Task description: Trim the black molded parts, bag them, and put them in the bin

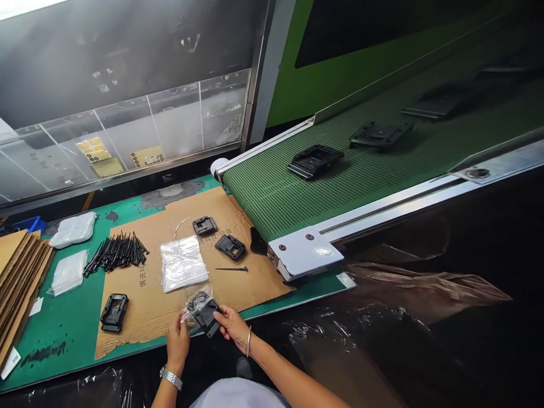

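My right hand [232, 324] grips a black plastic frame part [208, 317] by its right side, above the table's front edge. My left hand [177, 335] pinches the edge of a clear plastic bag [193, 303], which covers the far end of that part. Just beyond lies a stack of clear bags [183, 264] on a brown cardboard sheet [255, 283]. Two similar black parts, a far one [204, 225] and a nearer one [230, 247], rest on the cardboard, with a thin black pin [232, 268] nearby. Another black part [114, 312] sits at the left.
A green conveyor belt [263, 198] carries several black parts, the nearest one [315, 161] lying near its lower end. On the green table [80, 345] are a pile of black pins [117, 252], more plastic bags [68, 272] and stacked cardboard [25, 289] at left.
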